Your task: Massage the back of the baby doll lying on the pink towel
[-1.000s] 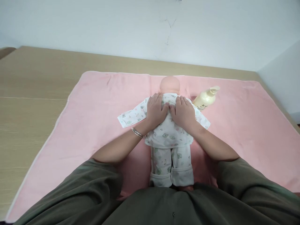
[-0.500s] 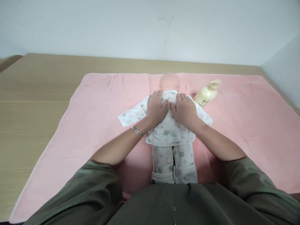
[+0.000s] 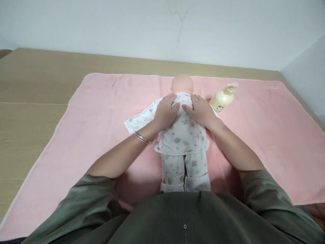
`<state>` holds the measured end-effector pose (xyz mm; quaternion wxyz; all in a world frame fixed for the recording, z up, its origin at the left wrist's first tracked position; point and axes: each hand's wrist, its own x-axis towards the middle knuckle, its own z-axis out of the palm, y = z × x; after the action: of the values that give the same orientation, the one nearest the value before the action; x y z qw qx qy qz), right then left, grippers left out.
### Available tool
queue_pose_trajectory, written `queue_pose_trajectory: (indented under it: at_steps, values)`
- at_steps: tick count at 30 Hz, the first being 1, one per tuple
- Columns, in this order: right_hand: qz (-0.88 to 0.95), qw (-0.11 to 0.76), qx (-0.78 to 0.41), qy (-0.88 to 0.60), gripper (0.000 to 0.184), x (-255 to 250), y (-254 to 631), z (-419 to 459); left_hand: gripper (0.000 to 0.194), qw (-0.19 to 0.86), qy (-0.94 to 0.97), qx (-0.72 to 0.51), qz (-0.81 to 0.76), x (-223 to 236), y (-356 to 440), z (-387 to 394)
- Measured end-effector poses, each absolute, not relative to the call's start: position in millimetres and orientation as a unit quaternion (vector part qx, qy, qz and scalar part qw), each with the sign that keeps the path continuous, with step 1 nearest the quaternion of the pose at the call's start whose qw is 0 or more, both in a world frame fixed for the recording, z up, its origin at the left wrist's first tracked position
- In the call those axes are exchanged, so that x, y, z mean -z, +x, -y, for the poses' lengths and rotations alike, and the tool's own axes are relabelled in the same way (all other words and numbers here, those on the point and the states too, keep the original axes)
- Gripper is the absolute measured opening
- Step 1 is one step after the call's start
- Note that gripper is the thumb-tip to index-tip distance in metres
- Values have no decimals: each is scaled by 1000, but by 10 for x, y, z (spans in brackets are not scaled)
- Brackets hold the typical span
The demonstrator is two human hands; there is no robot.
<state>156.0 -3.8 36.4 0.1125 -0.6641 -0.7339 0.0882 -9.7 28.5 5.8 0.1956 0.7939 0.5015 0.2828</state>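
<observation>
Under left hand [image 3: 167,110] and right hand [image 3: 201,111]: doll's top [image 3: 183,139], matt printed cloth. Just beyond hands: doll's head [image 3: 182,84], smooth, plastic-like. Beside right hand: bottle [image 3: 221,99], glossy plastic. At left wrist: bangle [image 3: 142,138], shiny metal.

Feet of doll [image 3: 181,137] hidden by shirt [image 3: 172,217]; label [image 3: 218,108] on bottle [image 3: 222,98] illegible.

Left hand [image 3: 165,111] and right hand [image 3: 202,111] palm down, thumbs [image 3: 175,110] inward (slightly apart), forearms [image 3: 119,152] converging forward.
</observation>
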Motion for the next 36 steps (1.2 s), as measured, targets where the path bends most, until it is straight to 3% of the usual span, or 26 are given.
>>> queue_pose_trajectory:
  at_steps: [8,17,24,32,36]
  values:
    - [735,89,52,-670,54,-228,1318,270,59,182,791,-245,-530,-6,-72,-331]
    - [755,95,-61,-645,56,-328,1542,39,54,118,819,-278,-488,-51,9,84]
    - [742,93,42,-662,54,-278,1295,371,59,206,801,-222,-516,-116,-77,-278]
    - [739,102,-24,-665,56,-277,1436,125,54,118,796,-292,-517,21,-15,-82]
    - [739,105,-23,-665,57,-231,1462,66,55,129,799,-289,-511,14,7,-5]
